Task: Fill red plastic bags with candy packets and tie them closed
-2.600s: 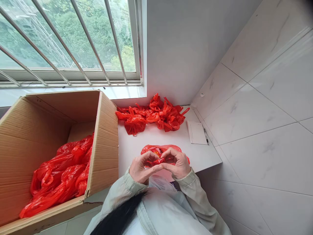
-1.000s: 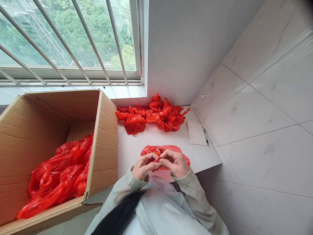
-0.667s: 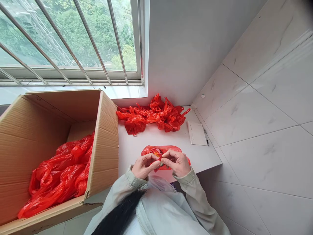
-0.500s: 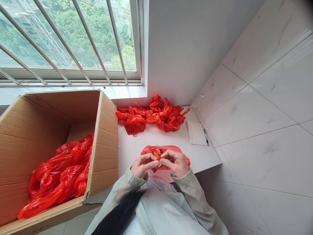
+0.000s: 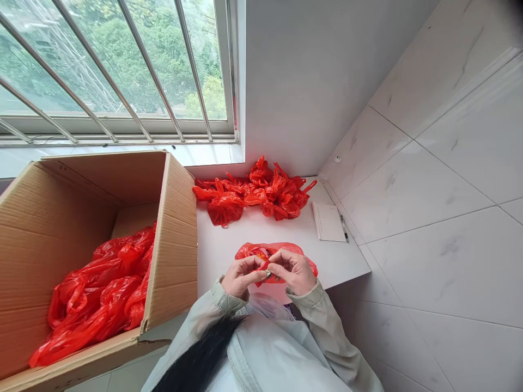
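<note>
- Here in the head view, the left hand [image 5: 238,276] and right hand [image 5: 295,270] meet at the bench's [image 5: 223,242] near edge, the fingertips of both clamped on a bunched part of the red bag [image 5: 248,251], which lies just beyond them.
- Farther off lies a pile of tied bags [image 5: 255,193], with a notebook [image 5: 328,220] to its right.
- On the left, a cardboard box [image 5: 175,245] holds loose red bags [image 5: 102,294].
</note>
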`<act>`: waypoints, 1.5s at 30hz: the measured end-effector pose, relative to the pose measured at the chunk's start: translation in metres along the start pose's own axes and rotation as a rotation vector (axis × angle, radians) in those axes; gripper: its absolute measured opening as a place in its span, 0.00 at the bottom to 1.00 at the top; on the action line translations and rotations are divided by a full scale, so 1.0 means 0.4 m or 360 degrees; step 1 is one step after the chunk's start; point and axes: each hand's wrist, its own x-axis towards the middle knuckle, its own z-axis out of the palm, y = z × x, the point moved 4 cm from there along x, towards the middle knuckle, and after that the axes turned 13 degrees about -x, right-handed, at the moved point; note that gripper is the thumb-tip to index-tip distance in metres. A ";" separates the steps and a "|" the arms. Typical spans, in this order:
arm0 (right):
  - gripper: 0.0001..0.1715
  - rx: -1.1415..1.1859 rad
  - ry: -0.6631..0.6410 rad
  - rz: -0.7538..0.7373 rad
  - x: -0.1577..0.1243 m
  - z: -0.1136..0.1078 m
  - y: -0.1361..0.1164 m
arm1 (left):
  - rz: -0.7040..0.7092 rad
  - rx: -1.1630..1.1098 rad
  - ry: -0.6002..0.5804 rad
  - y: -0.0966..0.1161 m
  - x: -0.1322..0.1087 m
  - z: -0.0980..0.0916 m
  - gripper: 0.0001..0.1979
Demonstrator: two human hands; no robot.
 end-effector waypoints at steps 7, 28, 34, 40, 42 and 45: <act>0.05 -0.0068 0.0113 0.0032 -0.005 -0.018 -0.009 | -0.0076 -0.0193 0.0017 -0.026 0.007 -0.010 0.23; 0.05 -0.0241 0.0149 -0.0002 -0.007 -0.011 -0.003 | -0.0076 -0.0088 0.0151 -0.050 0.002 -0.043 0.21; 0.05 -0.0301 0.0147 -0.0002 -0.012 -0.018 0.012 | -0.0040 0.0103 0.0159 -0.041 0.000 -0.037 0.21; 0.07 -0.0338 0.0026 0.0048 -0.015 -0.005 0.015 | -0.0001 0.0679 0.0169 -0.038 -0.005 -0.048 0.19; 0.07 -0.0376 0.0051 0.0056 -0.016 -0.008 0.024 | -0.0003 0.0762 0.0162 -0.044 -0.007 -0.049 0.21; 0.09 -0.0399 0.0093 0.0078 -0.021 -0.011 0.041 | -0.0010 0.0769 0.0175 -0.054 -0.008 -0.054 0.23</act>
